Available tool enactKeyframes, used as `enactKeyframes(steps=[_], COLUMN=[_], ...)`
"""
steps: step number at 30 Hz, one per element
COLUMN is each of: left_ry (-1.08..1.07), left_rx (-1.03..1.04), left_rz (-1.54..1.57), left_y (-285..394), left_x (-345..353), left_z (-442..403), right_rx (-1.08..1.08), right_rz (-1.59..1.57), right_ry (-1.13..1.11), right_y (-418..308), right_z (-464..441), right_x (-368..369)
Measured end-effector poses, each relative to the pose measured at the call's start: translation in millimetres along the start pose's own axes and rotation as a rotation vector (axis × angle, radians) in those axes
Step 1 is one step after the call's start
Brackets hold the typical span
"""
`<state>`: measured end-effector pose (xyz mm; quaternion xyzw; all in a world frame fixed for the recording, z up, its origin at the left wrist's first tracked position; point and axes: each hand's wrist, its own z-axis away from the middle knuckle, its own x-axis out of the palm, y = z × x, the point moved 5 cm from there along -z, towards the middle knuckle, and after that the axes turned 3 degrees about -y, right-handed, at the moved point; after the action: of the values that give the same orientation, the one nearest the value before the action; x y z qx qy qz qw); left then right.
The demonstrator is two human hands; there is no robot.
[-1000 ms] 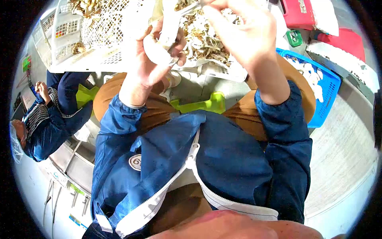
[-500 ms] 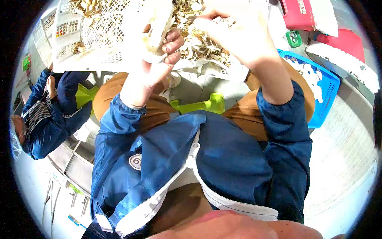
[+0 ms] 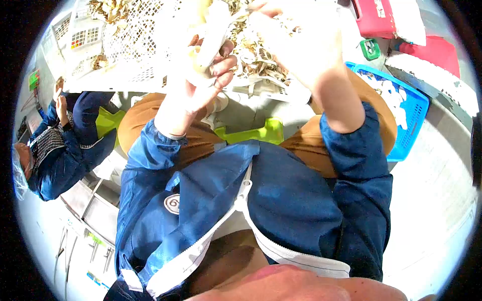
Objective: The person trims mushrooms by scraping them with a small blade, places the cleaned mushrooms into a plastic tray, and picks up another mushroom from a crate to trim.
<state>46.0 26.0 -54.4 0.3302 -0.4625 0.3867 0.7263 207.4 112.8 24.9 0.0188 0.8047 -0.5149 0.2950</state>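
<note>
Piece, pale, elongated, held between left fingers.

Strong light floods the far part of the room and bleaches much of the pale, smooth surface on the right to white; whether that is floor or wall cannot be told. In the middle, grey flooring shows in shade around a lime-green stool, with another patch of lime-green seating to the left. Far right, a white ledge with a chipped surface runs beside red furnishings. Near left, a pale divided frame borders a bluish-white surface.
</note>
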Motion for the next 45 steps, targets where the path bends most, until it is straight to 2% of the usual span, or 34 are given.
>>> enactKeyframes(steps=[2, 4, 5, 8, 11, 12, 13, 16, 17, 20, 21, 24, 25, 28, 29, 30, 32, 36, 38, 39, 40, 42, 44, 45], left_ry=[-0.037, -0.025, -0.02, 0.076, 0.069, 0.065, 0.139, 0.119, 0.154, 0.129, 0.14, 0.123, 0.079, 0.203, 0.11, 0.14, 0.184, 0.399, 0.348, 0.335, 0.323, 0.352, 0.311, 0.315], left_rx=[-0.014, 0.014, 0.028, 0.085, 0.13, 0.14, 0.161, 0.142, 0.139, 0.061, 0.034, 0.065, 0.063, 0.189, 0.202, 0.224, 0.277, 0.392, 0.365, 0.359, 0.354, 0.472, 0.626, 0.69], left_rz=[0.021, 0.019, 0.017, -0.029, -0.084, -0.103, -0.147, -0.242, -0.238, -0.115, -0.15, -0.047, -0.047, -0.158, -0.175, -0.245, -0.386, -0.543, -0.601, -0.621, -0.639, -0.836, -1.09, -1.17], left_y=[2, 5, 6, 10, 12, 12, 12, 10, 9, 5, 5, 9, 13, 19, 22, 21, 23, 22, 23, 21, 17, 15, 8, -5], left_x=[-1, -6, -6, -4, -2, -4, -4, -3, -6, -6, -8, -7, -1, 6, 0, -3, -2, 9, 8, 7, 11, 23, 34, 50], left_z=[0, 1, 1, 3, 3, 4, 7, 7, 6, 6, 6, 9, 9, 11, 10, 11, 8, 24, 25, 26, 25, 32, 33, 33], right_rx=[0.15, 0.164, 0.312, 0.507, 0.218, 0.248, 0.071, 0.108, 0.24, 0.196, 0.178, -0.073, 0.037, 0.254, 0.324, 0.541, -0.22, 0.37, 0.631, 0.464, 0.504, 0.495, 0.422, 0.458], right_rz=[-0.127, -0.252, -0.37, -0.309, -0.488, -0.525, -0.448, -0.4, -0.328, -0.271, -0.071, -0.046, -0.117, -0.337, -0.272, -0.057, 0.81, 0.045, -0.216, -0.4, -0.461, -1.001, -1.202, -1.303], right_ry=[0.105, 0.278, 0.311, 0.14, -0.016, -0.116, -0.164, -0.129, -0.159, -0.177, -0.179, 0.104, 0.141, -0.011, -0.2, -0.383, 0.025, 0.045, -0.014, -0.005, -0.06, -0.103, -0.126, -0.128], right_y=[2, 18, 26, 47, 40, 30, 21, 18, 23, 18, 16, 21, 25, 57, 91, 115, 76, 53, 60, 77, 56, 55, 20, 11], right_z=[-4, -9, -6, -7, -7, -4, -5, 3, 5, 2, 0, -8, -12, -8, -3, 6, 3, -8, -4, -1, -2, 12, 31, 45], right_x=[-23, -29, -30, -22, 0, 5, 9, 24, 24, 16, 10, -11, -18, -12, 9, 27, 13, -8, -12, -5, -10, 17, 21, 23])
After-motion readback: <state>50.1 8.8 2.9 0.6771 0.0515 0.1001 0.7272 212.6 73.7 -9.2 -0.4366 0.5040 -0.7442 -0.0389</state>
